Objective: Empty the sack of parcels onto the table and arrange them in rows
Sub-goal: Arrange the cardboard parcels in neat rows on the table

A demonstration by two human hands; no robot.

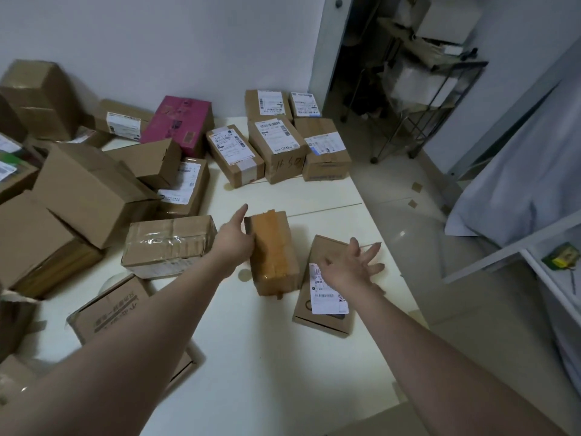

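Observation:
A small brown parcel with orange tape point(276, 253) lies mid-table. My left hand point(234, 239) rests against its left side, thumb pointing up along its far corner, fingers hidden behind the box. To its right lies a flat cardboard parcel with a white label point(327, 297). My right hand point(353, 267) hovers over that flat parcel with fingers spread. Several labelled parcels point(276, 146) stand in two short rows at the far right corner of the white table point(251, 357). No sack is in view.
A loose heap of cardboard boxes point(91, 190) and a magenta box point(180, 124) cover the table's left side. A taped parcel point(169, 243) lies left of my left hand. Right of the table are tiled floor, a wire shelf rack point(424, 89) and white furniture.

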